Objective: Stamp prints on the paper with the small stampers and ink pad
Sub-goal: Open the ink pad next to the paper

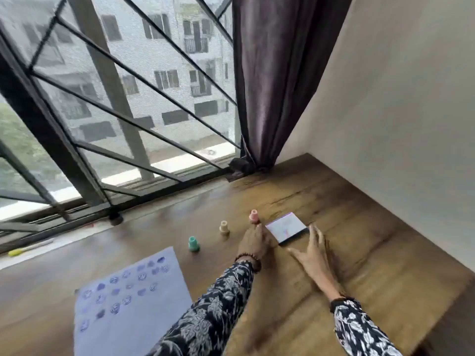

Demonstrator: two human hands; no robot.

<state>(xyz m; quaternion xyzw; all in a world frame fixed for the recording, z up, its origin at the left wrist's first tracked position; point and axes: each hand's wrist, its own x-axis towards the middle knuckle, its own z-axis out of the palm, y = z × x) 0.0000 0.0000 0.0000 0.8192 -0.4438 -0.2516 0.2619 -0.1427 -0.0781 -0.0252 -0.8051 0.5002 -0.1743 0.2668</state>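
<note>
**Both hands at the ink pad, stampers lined up beside it**

The ink pad lies flat on the desk, a thin, rigid case that looks light and likely to slide on the smooth wood; it is best steadied by its two side edges. The left hand rests just beside its near-left corner, fingers loosely together and clamped on nothing, with the fingertips near the pink stamper. The right hand is spread wide, its fingertips at the pad's right edge; whether they touch it is hard to tell.

The beige stamper and green stamper stand upright in a row to the left. These are small, hard, light plugs, easily tipped, best pinched at the narrow top. The paper, thin and floppy, lies well apart at the near left, already carrying rows of blue prints.
</note>
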